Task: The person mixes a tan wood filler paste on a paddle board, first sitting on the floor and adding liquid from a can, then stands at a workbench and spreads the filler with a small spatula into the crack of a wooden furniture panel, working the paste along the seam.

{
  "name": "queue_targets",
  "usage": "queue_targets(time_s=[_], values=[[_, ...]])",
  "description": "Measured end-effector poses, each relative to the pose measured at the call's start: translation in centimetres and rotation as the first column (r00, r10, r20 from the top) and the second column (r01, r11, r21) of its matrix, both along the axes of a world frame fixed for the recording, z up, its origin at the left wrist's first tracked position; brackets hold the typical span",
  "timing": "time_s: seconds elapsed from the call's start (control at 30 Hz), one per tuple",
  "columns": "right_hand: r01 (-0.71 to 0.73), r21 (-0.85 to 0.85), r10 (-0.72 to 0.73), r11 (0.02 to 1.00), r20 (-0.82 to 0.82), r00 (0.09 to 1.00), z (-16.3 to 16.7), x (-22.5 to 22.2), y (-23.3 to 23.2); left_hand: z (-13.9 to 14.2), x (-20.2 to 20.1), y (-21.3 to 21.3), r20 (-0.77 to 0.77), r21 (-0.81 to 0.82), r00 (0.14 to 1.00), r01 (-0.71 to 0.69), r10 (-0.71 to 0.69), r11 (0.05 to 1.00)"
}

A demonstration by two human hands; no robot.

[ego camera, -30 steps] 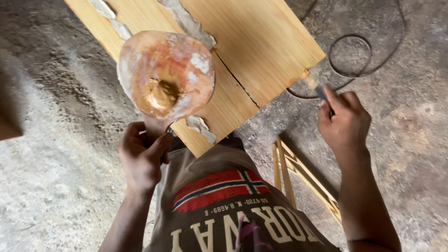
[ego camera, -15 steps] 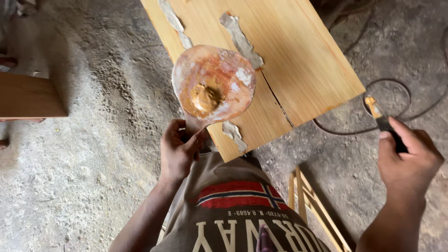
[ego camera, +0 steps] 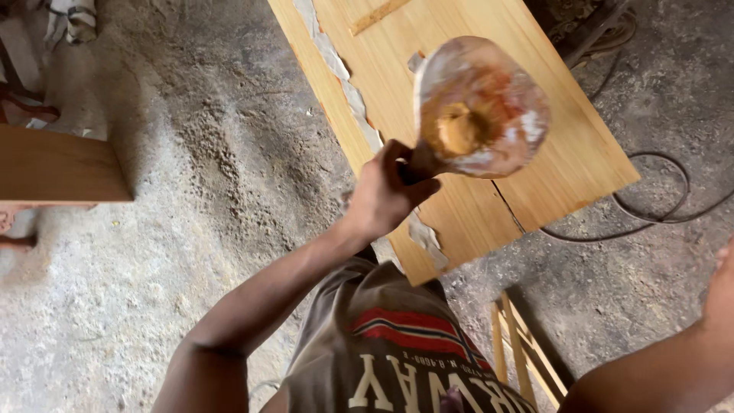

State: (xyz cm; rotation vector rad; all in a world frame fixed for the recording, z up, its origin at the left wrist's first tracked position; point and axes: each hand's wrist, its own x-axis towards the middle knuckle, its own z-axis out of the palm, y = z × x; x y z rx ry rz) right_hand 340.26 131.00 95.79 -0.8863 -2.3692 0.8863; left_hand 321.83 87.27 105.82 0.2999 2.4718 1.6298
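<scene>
My left hand [ego camera: 386, 195] grips the narrow neck of a cut-open, paste-smeared plastic container [ego camera: 482, 107] and holds it tilted over a light wooden board [ego camera: 566, 160]. A lump of tan filler [ego camera: 459, 128] sits inside the container. Grey-white filler strips [ego camera: 348, 84] run along the board's left edge, and a dark crack [ego camera: 508, 206] crosses its near corner. My right hand [ego camera: 722, 283] is cut off by the right edge of the head view; only its wrist side and forearm show, away from the board.
A black cable [ego camera: 657, 218] loops on the dusty concrete floor right of the board. Thin wooden slats [ego camera: 520, 344] lie by my legs. A brown wooden bench [ego camera: 53, 168] stands at the left, with rags [ego camera: 73, 19] behind it. A small wood strip [ego camera: 378, 15] lies on the board.
My left hand has lifted the container up and to the right over the board. My right hand, which held a small scraper, has swung out to the right edge of view.
</scene>
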Motion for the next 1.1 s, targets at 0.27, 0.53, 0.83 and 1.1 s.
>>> queue_targets(time_s=[0.27, 0.53, 0.83, 1.1], values=[[0.228, -0.054, -0.223, 0.972, 0.092, 0.97, 1.9, -1.2, -13.1, -3.7, -13.6, -1.4, 0.037, -0.154, 0.988, 0.152, -0.148, 0.976], [0.05, 0.089, -0.048, 0.995, -0.025, 0.999, 9.3, -8.2, -30.5, -5.8, -21.0, -6.8, 0.125, 0.05, 0.89, 0.436, -0.439, 0.898], [-0.11, 0.205, 0.102, 0.973, 0.051, 0.994, 11.6, -18.7, -38.2, -5.2, -20.8, -8.8, -0.323, -0.266, 0.813, 0.414, -0.485, 0.871], [-0.27, 0.391, 0.231, 0.88, 0.145, 0.962, 11.3, -24.3, -37.8, -5.9, -21.6, -10.0, -0.395, -0.338, 0.754, 0.413, -0.525, 0.846]])
